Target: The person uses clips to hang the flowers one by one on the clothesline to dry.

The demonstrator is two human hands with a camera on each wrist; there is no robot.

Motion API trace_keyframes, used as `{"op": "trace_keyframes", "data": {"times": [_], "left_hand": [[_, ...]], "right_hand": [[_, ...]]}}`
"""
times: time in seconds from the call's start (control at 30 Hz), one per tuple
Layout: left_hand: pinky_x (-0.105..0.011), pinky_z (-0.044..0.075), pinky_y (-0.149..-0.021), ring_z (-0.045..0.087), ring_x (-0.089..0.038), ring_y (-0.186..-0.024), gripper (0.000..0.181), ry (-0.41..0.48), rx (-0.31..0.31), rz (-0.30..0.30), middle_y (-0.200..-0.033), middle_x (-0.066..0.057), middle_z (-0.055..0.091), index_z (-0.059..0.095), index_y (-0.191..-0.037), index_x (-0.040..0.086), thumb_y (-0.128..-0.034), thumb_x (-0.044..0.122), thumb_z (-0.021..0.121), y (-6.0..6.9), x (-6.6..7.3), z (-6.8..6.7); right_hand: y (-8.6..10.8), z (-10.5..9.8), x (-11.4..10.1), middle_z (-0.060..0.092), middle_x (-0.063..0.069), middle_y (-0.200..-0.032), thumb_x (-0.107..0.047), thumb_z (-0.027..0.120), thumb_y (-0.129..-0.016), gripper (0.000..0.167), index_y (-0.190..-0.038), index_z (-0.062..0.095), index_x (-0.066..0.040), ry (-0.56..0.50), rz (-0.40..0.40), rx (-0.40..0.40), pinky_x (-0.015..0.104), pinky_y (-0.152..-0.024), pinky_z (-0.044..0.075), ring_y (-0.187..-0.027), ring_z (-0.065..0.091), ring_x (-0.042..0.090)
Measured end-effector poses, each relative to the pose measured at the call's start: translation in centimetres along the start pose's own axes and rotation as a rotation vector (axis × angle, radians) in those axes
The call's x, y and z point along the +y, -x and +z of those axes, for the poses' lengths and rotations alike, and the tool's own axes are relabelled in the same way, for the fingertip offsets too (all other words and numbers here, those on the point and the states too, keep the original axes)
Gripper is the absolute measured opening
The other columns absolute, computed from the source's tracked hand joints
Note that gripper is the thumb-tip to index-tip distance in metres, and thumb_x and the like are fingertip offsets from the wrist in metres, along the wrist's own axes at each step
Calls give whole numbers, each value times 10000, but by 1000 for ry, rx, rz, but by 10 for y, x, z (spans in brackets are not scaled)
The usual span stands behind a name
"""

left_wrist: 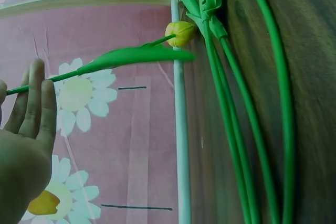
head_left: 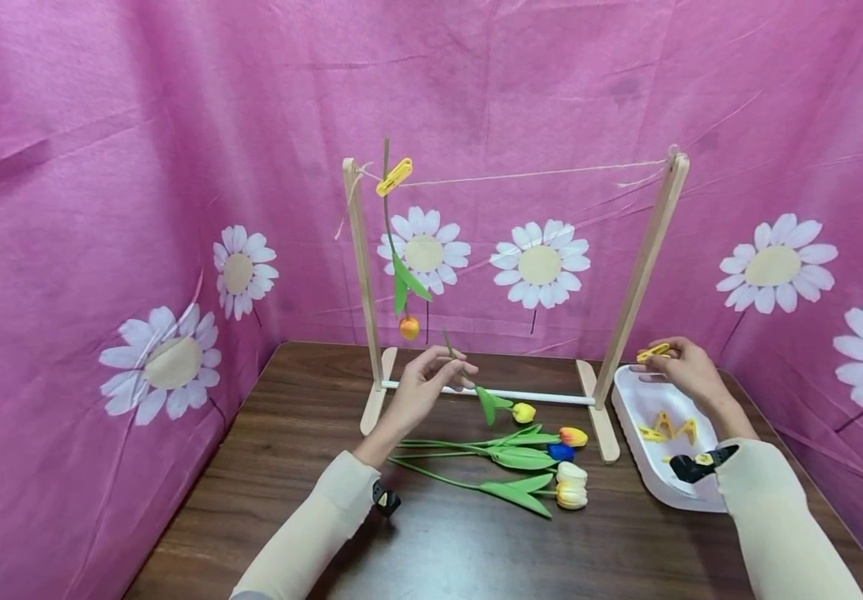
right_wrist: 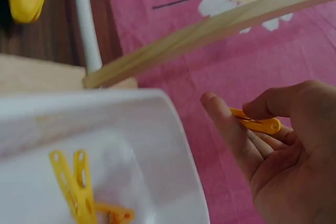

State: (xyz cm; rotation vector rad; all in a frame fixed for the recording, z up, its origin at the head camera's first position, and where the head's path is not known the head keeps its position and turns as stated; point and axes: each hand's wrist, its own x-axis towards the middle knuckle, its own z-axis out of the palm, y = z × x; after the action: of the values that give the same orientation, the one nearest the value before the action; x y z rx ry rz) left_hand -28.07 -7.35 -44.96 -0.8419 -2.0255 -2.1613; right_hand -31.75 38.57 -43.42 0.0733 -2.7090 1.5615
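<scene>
on my feed the left hand (head_left: 431, 377) pinches the stem of the yellow tulip (head_left: 524, 412), which slants bloom-down above the counter (head_left: 439, 554), near the white rod (head_left: 487, 393). the right hand (head_left: 690, 372) grips a yellow clothespin (head_left: 653, 353) by the far end of the white tray (head_left: 640, 393). i judge the step in hand to be bringing flower and pin to the string (head_left: 521, 176). i'd keep the stem upright against it, bloom lowest like the orange tulip (head_left: 410, 327), squeeze the pin fully, seat it over stem and string together, and let go of the stem last, pulling lightly since the string looks slack. the left wrist view cuts off the thumb at its edge, so the pinch barely shows; fingers half cover the pin, and the right forearm hides part of the tray, so i can't count the loose clothespins (head_left: 660, 427).
</scene>
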Motion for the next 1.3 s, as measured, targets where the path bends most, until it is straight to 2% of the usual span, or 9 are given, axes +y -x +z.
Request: {"op": "trace_keyframes", "data": {"times": [0.1,0.23,0.37,0.47,0.57,0.77,1.1,1.2,1.3], "left_hand": [[-506,644,-907,781,-277,-912,205,9,7,-7,-1160,-345,719,643,-1253,-33,-1076,69,617,-5,1,4],[-457,644,-926,752,-138,-862,205,12,33,-11,-1136,-306,744,684,-1221,-55,-1048,54,658,-14,6,8],[-417,653,-883,737,-93,-798,219,2,58,27,-1120,-320,746,702,-1222,-65,-1050,65,661,-24,17,10],[-343,654,-832,724,-73,-780,241,9,64,66,-1118,-362,726,683,-1237,-106,-1052,44,650,-32,27,9],[-307,649,-810,715,-89,-785,240,7,70,97,-1115,-367,724,684,-1244,-106,-1053,33,645,-39,37,7],[-305,631,-788,681,-165,-792,234,-67,118,153,-1077,-287,764,728,-1257,-32,-1058,66,652,-52,54,2],[-169,470,-692,607,-83,-762,267,-155,192,222,-1084,-236,783,732,-1285,-27,-1068,105,648,-70,83,-1],[-175,537,-773,650,-40,-787,267,-126,207,244,-1112,-253,775,726,-1284,-44,-1067,89,644,-77,91,-2],[-295,614,-917,726,-42,-903,268,-72,209,270,-1081,-231,784,710,-1283,-83,-1069,55,628,-84,98,-3]], "right_hand": [[-1,2,-5,719,-30,-1015,-105,485,-1122,482,-1445,309,207,-81,-24,0,250,-796,652,-853,748,-11],[1,3,-16,708,-178,-923,-195,524,-1132,440,-1389,389,136,-110,-81,32,217,-787,641,-852,735,-17],[5,5,-33,730,-209,-921,-142,555,-1113,180,-1274,494,-91,-213,-131,90,214,-752,640,-811,730,-6],[7,6,-47,756,-168,-943,-39,551,-1091,215,-1238,484,-180,-370,-194,117,208,-718,637,-778,739,27],[8,8,-59,771,-103,-945,-11,541,-1089,205,-1242,477,-132,-488,-282,126,197,-699,631,-755,744,57],[14,10,-85,783,-39,-972,-54,546,-1095,131,-1221,514,-48,-579,-420,157,198,-695,633,-732,761,84],[27,11,-131,803,19,-853,-5,702,-999,191,-1184,694,39,-597,-547,444,184,-602,599,-678,746,90],[29,16,-144,793,26,-868,31,714,-979,238,-1211,692,80,-611,-580,446,184,-600,596,-681,735,99],[31,24,-156,783,37,-911,84,715,-957,269,-1223,682,99,-645,-613,400,187,-615,601,-708,733,100]]}}
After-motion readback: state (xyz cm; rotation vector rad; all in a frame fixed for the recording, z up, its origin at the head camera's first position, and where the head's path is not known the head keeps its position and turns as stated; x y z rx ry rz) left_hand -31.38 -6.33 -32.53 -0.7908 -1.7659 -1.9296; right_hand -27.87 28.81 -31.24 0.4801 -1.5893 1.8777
